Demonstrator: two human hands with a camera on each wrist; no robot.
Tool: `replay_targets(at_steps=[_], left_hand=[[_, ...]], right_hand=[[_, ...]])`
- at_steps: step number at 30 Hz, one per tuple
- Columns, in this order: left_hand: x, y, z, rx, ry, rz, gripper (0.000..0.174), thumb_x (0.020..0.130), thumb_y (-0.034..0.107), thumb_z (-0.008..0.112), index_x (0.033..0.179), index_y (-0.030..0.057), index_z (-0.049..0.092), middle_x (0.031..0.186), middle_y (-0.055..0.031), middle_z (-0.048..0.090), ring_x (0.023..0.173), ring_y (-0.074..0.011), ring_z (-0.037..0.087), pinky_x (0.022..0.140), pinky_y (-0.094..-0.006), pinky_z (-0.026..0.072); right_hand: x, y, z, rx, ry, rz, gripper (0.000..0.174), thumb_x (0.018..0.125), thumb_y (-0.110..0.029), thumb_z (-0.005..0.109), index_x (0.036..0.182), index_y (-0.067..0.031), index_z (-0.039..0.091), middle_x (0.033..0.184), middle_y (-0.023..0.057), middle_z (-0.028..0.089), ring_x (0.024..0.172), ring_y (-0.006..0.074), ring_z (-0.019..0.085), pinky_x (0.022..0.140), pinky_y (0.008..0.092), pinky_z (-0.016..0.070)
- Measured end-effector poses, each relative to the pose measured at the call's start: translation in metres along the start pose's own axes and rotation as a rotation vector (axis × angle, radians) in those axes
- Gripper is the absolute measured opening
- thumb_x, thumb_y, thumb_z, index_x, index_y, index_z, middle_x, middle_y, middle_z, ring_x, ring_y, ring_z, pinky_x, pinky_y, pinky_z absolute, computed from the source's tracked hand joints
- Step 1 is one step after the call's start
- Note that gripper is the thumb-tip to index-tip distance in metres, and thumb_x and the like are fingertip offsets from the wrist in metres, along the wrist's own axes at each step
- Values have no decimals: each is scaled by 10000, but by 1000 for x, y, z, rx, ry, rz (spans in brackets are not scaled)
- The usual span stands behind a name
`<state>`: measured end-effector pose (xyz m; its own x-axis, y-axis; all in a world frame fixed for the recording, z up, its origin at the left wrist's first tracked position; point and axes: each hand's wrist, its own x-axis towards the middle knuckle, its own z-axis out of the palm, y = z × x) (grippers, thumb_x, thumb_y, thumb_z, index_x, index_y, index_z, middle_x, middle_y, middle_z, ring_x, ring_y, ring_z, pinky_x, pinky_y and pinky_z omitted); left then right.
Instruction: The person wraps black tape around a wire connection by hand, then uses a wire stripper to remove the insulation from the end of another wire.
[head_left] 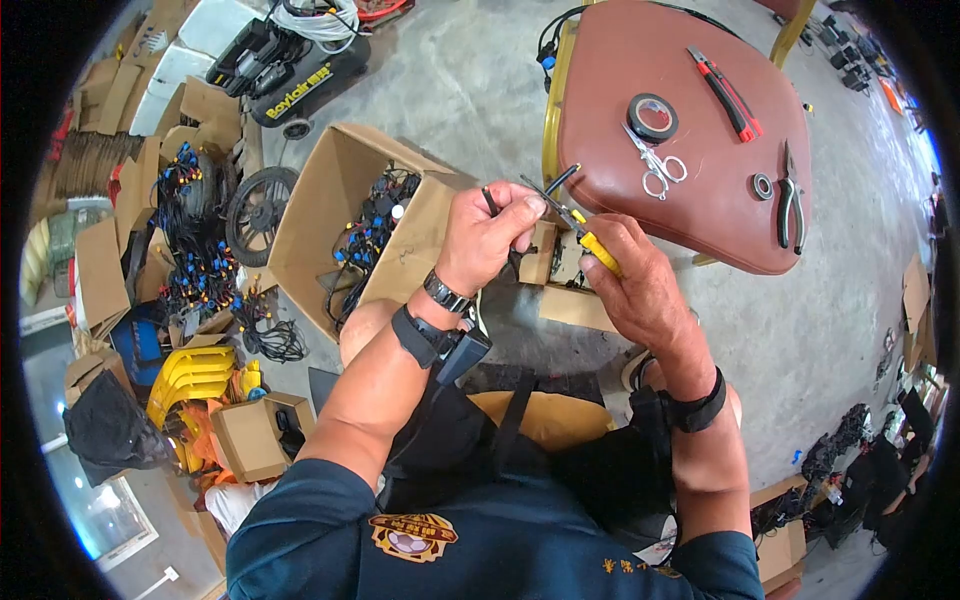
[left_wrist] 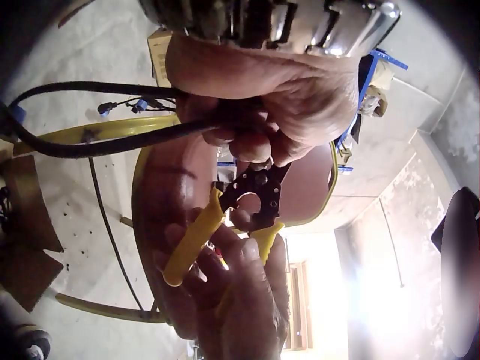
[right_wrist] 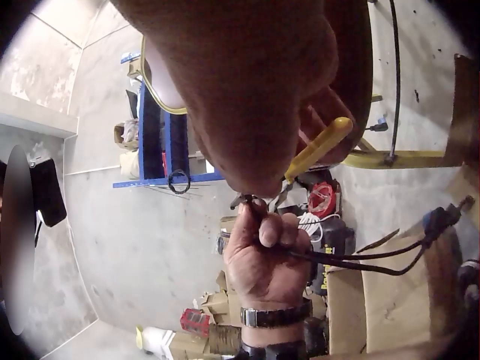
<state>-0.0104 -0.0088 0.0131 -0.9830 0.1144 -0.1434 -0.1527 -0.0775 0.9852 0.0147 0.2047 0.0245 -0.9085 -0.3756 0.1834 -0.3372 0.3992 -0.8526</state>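
In the head view my left hand (head_left: 490,232) grips a black cable, with its end near the fingertips. The cable (left_wrist: 150,138) loops out behind that hand in the left wrist view. A blue connector (right_wrist: 439,222) shows on the loop in the right wrist view. My right hand (head_left: 640,290) holds yellow-handled wire strippers (head_left: 601,255) with its fingers round the grips. Their dark head (left_wrist: 259,184) is right at the left fingertips. Exactly where the blades meet the cable is hidden by the fingers.
A red-brown chair seat (head_left: 620,225) ahead bears black tape (head_left: 654,117), scissors (head_left: 654,160), a utility knife (head_left: 725,97), pliers (head_left: 790,205) and a small roll (head_left: 762,187). Left stands a cardboard box (head_left: 310,240) of cables, beside a wheel (head_left: 265,215) and a compressor (head_left: 305,85).
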Motion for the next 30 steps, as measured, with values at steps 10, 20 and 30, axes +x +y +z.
replay_targets(at_steps=[10,20,30], left_hand=[[-3,0,-1,-54,-66,28,144,921,136,642,858,10,669,648,32,570,568,-39,484,521,-211,372],[-6,-1,0,-158,-144,37,89,892,68,636,825,12,651,629,14,559,554,-47,455,509,-222,338],[-7,6,-5,-253,-207,-14,150,900,119,608,838,-10,652,668,-42,617,593,-107,545,556,-245,405]], right_hand=[[-4,-2,1,-28,-15,111,441,851,-141,660,1223,32,496,1090,226,584,1037,411,568,913,459,458],[-4,-3,-4,-157,-66,107,455,831,-88,675,1233,23,492,1124,212,561,1082,392,547,945,438,435],[1,3,-1,-178,-4,35,495,718,3,733,1151,-8,495,1031,198,571,988,404,563,848,462,466]])
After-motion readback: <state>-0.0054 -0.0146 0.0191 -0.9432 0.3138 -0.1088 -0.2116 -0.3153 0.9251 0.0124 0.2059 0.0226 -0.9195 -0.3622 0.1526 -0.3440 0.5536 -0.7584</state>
